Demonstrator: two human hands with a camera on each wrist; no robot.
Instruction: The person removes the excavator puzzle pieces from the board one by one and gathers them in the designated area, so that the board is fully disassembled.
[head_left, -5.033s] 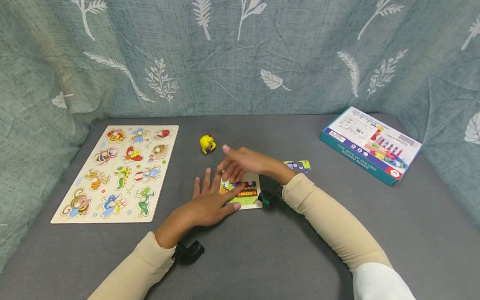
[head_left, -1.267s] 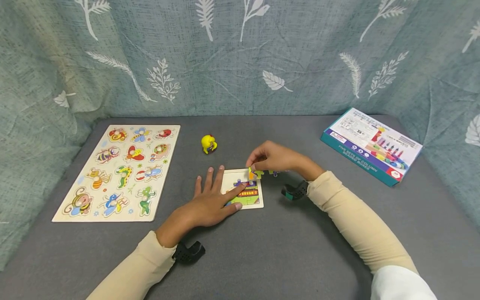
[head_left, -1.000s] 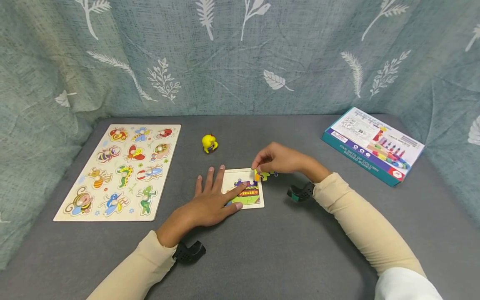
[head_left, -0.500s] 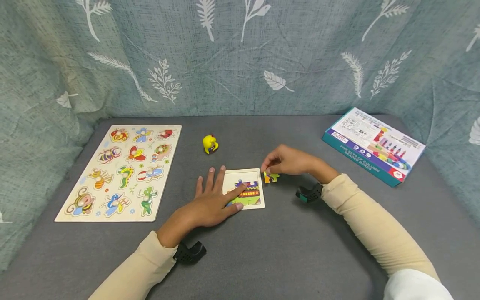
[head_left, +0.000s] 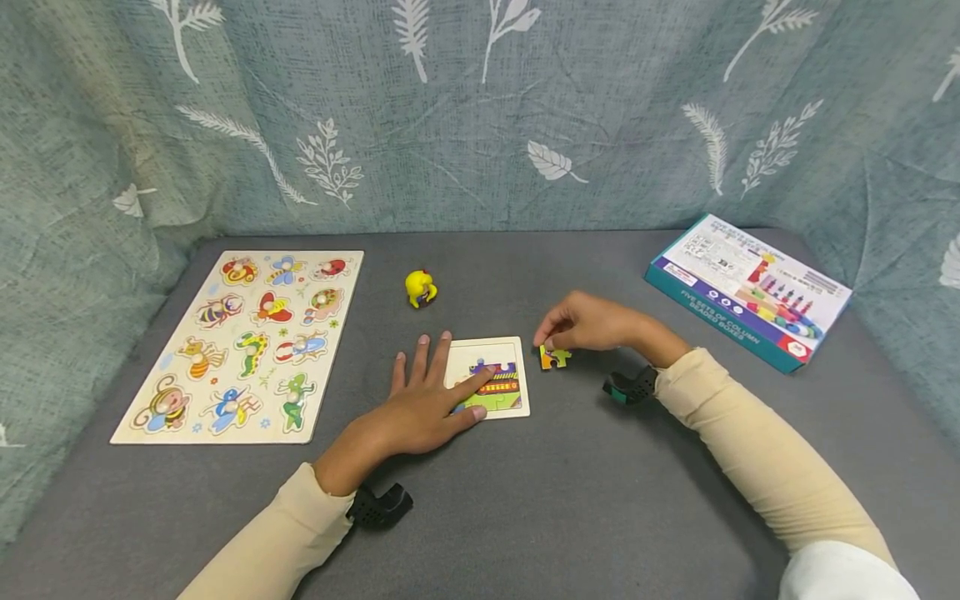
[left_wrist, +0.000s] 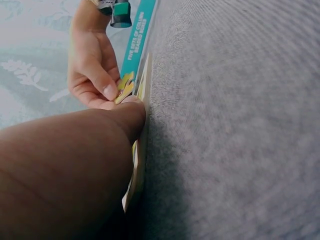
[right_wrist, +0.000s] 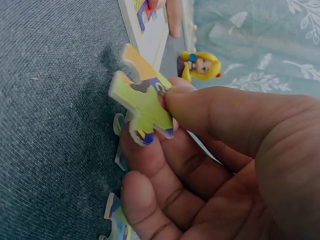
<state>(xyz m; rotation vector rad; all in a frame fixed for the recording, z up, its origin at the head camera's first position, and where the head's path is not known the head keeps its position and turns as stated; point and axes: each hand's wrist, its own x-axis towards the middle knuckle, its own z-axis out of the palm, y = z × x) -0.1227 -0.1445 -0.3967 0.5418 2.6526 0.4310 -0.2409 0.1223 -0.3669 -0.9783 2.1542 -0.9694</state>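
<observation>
My right hand [head_left: 592, 322] pinches a yellow-green jigsaw piece [head_left: 554, 357] between thumb and fingers, just right of the small wooden puzzle board [head_left: 459, 348]. Up close in the right wrist view, the same jigsaw piece [right_wrist: 145, 102] shows orange and blue patches. My left hand [head_left: 416, 408] lies with fingers spread over the left part of the board, its index finger and thumb across the fitted pieces [head_left: 502, 387]. The upper part of the board shows bare wood. Behind my right fingers, loose jigsaw pieces [right_wrist: 118, 220] lie on the table, mostly hidden in the head view.
A large insect peg puzzle board [head_left: 247, 350] lies at the left. Behind the small board stands a yellow-haired toy figure [head_left: 420, 288]. A teal and white game box [head_left: 746, 292] is at the back right, and a leaf-patterned curtain [head_left: 480, 125] hangs behind the table.
My right hand first reached over the board, then held the jigsaw piece above its top right corner. It has since moved right with the piece, off the board. My left hand stays put.
</observation>
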